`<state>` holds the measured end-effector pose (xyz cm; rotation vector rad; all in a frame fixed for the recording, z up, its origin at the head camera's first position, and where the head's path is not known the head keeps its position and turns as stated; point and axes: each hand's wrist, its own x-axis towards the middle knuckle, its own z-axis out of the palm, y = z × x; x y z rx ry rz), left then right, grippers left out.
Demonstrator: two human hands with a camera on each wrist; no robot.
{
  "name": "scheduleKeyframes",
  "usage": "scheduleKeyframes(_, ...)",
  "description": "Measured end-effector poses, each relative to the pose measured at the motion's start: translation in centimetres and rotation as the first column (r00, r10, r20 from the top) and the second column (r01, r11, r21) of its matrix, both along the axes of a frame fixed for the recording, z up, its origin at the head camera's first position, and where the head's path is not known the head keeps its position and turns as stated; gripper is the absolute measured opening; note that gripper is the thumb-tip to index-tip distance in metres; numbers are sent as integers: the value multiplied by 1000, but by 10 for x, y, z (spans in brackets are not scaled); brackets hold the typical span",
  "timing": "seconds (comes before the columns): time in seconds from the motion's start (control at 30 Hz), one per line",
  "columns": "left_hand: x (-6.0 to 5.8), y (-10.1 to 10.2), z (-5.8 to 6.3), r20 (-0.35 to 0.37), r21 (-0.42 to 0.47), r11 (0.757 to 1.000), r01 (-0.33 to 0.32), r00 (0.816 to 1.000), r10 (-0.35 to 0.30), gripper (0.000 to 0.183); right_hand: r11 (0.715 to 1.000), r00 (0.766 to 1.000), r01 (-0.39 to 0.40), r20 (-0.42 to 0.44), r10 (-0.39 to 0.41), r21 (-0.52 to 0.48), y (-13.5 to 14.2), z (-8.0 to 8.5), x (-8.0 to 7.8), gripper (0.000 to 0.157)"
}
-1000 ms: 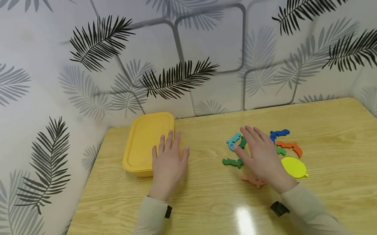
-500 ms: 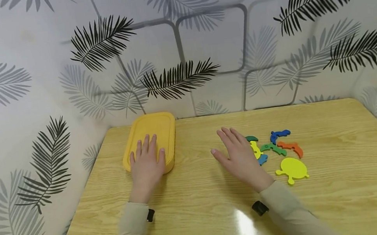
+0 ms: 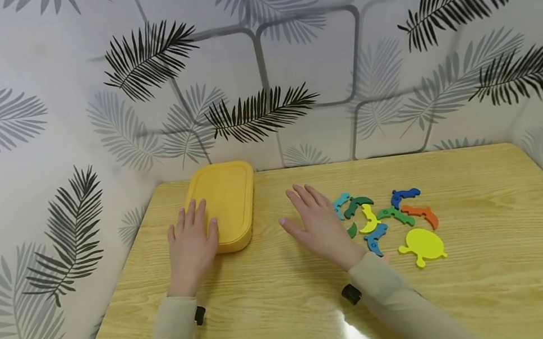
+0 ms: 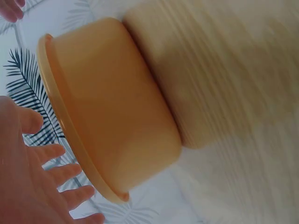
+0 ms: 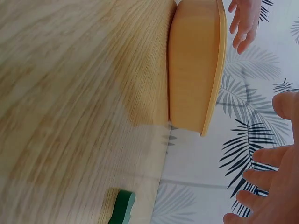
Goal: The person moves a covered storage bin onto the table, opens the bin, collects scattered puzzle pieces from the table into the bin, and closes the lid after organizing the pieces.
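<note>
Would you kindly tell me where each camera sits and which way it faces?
Head: on the head, facing forward and down at table, box, pieces; left hand, right hand, sleeves show.
Left wrist: on that wrist, facing the box's side; both hands partly show.
Right wrist: likewise, facing table and box; both hands partly show.
Both wrist views share the box.

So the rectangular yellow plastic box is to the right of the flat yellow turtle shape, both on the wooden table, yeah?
Not quite: the head view shows the yellow plastic box left of the flat yellow turtle shape. Both are on the wooden table, yes.
</note>
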<state>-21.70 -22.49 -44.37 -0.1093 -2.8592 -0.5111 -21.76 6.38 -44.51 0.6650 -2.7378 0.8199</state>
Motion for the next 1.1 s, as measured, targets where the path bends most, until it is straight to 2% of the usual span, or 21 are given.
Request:
scheduleKeyframes(0.33,-4,-10,-3,-29,31,997,64,998,-63,55,996,998,-59,-3,60,73,-18,5,-8,68)
scheduleKeyframes(0.63,-13,-27,-8,-56,10,993,119,991,-119,54,984,993,-118,-3,119,132,-44,7,-17,69)
scheduleKeyframes(0.87,-17,-38,-14,-35,30,988,150,988,-149,53,975,991,-137,23,135,176,-66,4,-25,69)
scheduleKeyframes(1.1,-19,-44,-22,6,15,983,181,983,-181,53,962,986,-162,62,152,221,-84,2,-31,68)
